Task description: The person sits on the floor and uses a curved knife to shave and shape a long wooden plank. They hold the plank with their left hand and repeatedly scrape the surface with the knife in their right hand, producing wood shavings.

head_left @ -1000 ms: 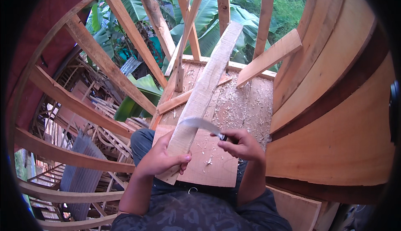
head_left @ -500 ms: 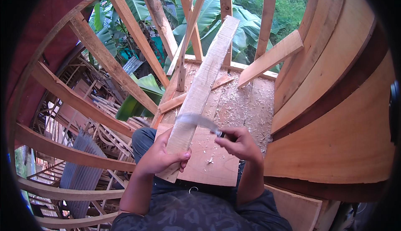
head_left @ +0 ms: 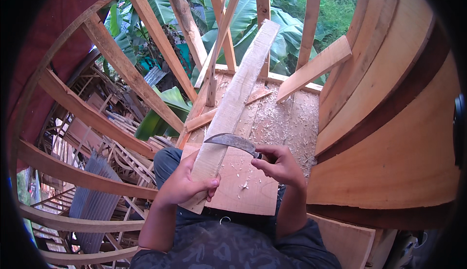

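A long pale wooden plank (head_left: 238,94) slants up and away from my lap, its far end raised near the railing. Around its near end my left hand (head_left: 192,181) is closed, thumb and fingertips showing at the right edge. My right hand (head_left: 280,164) grips the dark handle of a curved knife (head_left: 233,141), whose handle is mostly hidden in the fist. The grey sickle-like blade lies across the plank just beyond my left hand, its tip pointing left. Beneath the plank, a flat square board (head_left: 248,186) rests on my thighs.
Wood shavings (head_left: 296,123) litter the plank floor ahead. Upright wooden slats (head_left: 160,40) curve round the left and front, with banana leaves behind. A short board (head_left: 316,69) leans at the right, beside large wooden panels (head_left: 389,172). Corrugated sheet (head_left: 95,201) and scrap timber lie below left.
The knife blade, blurred before, now shows sharply and sits at a slightly different angle over the plank. Both hands keep their holds, with only small shifts.
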Demonstrator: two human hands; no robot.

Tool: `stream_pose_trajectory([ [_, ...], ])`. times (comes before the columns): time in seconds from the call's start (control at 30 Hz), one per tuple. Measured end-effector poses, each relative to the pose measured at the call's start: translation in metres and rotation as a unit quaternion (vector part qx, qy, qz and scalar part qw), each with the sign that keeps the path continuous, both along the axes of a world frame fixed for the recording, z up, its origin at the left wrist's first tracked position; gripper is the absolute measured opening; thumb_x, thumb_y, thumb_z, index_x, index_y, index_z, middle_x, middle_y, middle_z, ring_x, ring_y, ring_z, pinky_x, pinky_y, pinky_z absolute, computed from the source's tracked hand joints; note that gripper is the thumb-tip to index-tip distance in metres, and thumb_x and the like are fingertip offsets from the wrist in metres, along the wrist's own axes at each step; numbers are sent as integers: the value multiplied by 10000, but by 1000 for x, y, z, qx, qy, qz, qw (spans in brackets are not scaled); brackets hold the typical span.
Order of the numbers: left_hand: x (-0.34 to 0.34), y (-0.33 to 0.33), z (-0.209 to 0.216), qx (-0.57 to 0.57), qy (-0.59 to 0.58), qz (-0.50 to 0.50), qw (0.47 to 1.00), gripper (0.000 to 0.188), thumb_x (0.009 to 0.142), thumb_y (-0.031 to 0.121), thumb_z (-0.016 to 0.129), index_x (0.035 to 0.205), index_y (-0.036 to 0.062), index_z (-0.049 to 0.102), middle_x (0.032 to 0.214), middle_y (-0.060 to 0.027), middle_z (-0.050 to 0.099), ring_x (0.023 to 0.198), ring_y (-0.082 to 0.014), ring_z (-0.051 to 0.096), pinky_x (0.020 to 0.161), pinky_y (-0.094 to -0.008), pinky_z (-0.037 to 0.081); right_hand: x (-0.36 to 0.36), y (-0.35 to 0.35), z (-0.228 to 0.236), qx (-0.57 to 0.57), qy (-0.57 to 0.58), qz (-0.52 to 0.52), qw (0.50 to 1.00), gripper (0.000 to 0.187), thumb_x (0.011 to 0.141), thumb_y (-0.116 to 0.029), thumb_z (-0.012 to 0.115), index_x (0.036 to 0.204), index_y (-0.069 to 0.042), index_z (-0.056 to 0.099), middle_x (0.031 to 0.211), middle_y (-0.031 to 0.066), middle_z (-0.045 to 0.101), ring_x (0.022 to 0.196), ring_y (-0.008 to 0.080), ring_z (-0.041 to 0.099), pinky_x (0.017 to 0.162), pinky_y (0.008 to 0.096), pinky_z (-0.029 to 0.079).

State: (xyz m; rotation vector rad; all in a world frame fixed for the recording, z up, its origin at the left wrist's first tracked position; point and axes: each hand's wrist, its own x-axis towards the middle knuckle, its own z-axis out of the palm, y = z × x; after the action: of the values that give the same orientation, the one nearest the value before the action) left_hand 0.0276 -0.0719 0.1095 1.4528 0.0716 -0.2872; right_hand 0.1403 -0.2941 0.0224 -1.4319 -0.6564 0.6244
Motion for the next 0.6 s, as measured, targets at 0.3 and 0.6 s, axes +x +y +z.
stream_pose_trajectory([
  [0.3,-9,3,4,-15,16,22,1000,557,762,25,668,1210,2,338,717,-80,535,568,-148,567,480,-291,500,-1,15,4,47,45,-156,986,235,895,-139,578,1063,20,624,575,-31,498,444,20,446,392,176,352],
  [0.6,-13,0,1,-17,3,17,1000,532,789,45,662,1222,-19,360,742,-67,560,580,-124,570,485,-274,510,-9,12,10,51,33,-56,997,213,896,-105,573,1062,19,622,579,-21,505,442,27,455,390,184,367],
])
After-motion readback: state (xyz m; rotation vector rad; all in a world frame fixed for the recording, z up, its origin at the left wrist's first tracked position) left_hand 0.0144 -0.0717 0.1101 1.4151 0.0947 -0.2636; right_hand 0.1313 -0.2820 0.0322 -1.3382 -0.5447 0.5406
